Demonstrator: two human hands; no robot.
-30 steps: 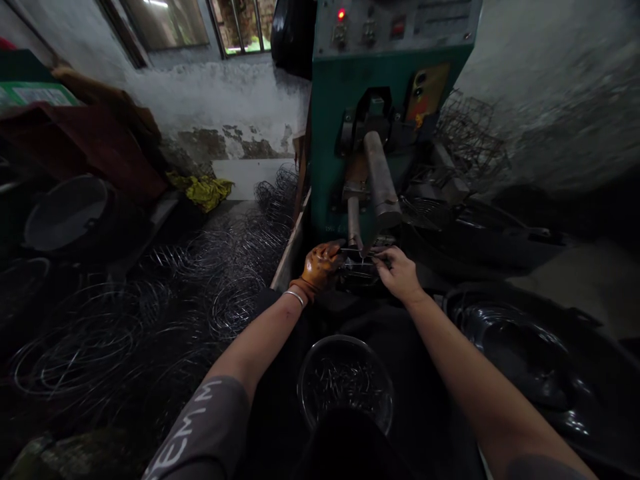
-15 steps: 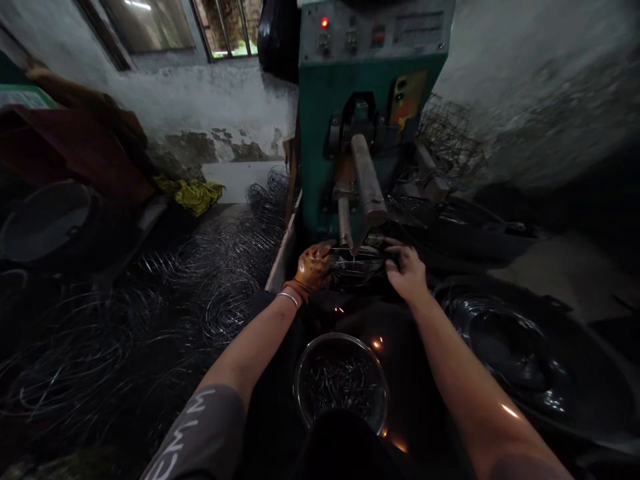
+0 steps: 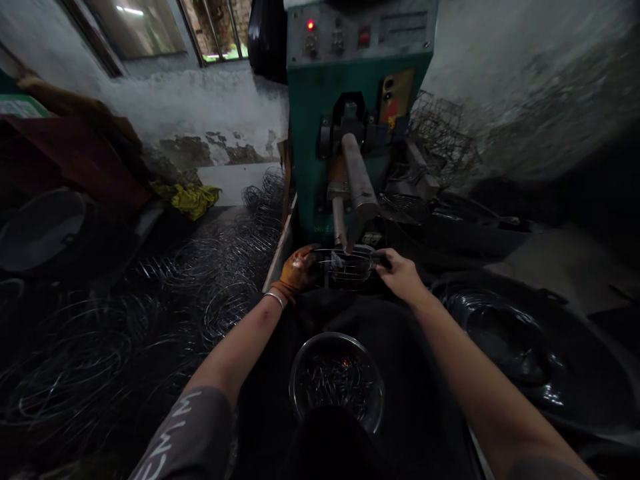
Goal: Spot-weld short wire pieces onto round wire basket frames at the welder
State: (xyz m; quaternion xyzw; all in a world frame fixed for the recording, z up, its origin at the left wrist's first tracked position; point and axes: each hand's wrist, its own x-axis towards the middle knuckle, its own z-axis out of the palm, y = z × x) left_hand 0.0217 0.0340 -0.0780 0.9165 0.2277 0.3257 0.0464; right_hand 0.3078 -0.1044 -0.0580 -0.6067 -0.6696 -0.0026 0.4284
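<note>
A round wire frame (image 3: pixel 353 265) of thin metal rods sits between my hands, just below the electrode tips of a green spot-welding machine (image 3: pixel 305 133). My left hand (image 3: pixel 299 268), in a stained orange glove, closes on its left side; the fingertips are dark and partly hidden. On the opposite side my right hand (image 3: pixel 401 273) pinches the frame's edge, its fingertips covered in something black. The upper electrode arm (image 3: pixel 359 175) and thinner lower arm (image 3: pixel 339 223) come down to the frame. A metal bowl (image 3: pixel 376 400) with many short metal pieces rests close to my body.
Heaps of wire rings (image 3: pixel 225 300) cover the floor at left. A large dark pan (image 3: pixel 575 373) with coiled wire stands at right. A yellow cloth (image 3: pixel 193 200) lies by the wall. A phone (image 3: pixel 397 95) is on the machine's front, under a lit red lamp (image 3: pixel 311 25).
Bright sparks over my lap have gone, leaving one small orange glow in the bowl. My right fingers, looser before, now pinch the frame. The frame has turned or shifted slightly, and the view has moved.
</note>
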